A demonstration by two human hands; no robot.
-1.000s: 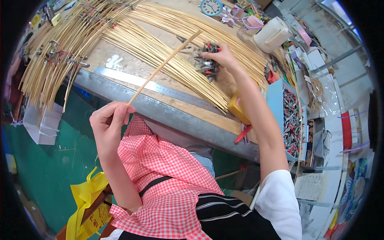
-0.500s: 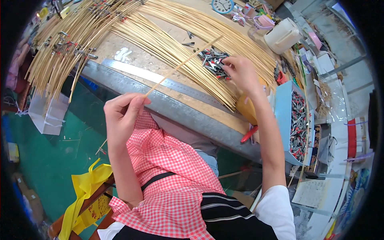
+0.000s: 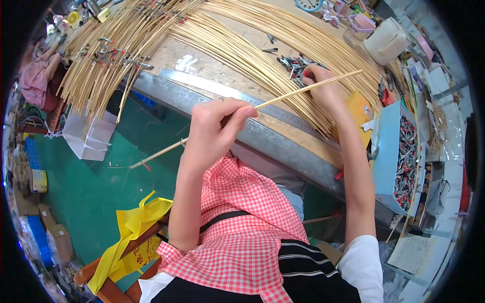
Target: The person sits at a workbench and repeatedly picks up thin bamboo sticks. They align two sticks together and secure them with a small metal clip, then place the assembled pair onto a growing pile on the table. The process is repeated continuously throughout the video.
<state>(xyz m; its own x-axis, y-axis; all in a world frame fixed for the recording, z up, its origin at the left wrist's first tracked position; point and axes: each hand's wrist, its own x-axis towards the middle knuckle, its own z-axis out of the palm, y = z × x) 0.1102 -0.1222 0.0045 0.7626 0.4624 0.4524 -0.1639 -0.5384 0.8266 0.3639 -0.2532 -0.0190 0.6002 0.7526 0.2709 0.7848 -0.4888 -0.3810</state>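
One thin stick (image 3: 303, 90) is held by the left hand (image 3: 218, 123), pinched between thumb and fingertips above the front edge of the table (image 3: 298, 151). Its bare upper end is slanted up toward the right, across the view of the right forearm; its lower part seems to be continued behind the left hand, where a red clip (image 3: 146, 166) is seen near the end. The right hand (image 3: 321, 81) is curled at a pile of small black and red clips (image 3: 293, 64); whether one is pinched there cannot be told.

As for progress, many sticks in the left bundle (image 3: 91, 83) are already fitted with clips and are hung past the table's edge. On the loose sticks (image 3: 242, 55) laid across the middle, no fitted clips can be made out, so much appears to be left. On the held stick, no clip is seen on the upper length. More clips are kept in a blue box (image 3: 388, 151) at the right, and a metal ruler (image 3: 207, 86) is laid along the front.
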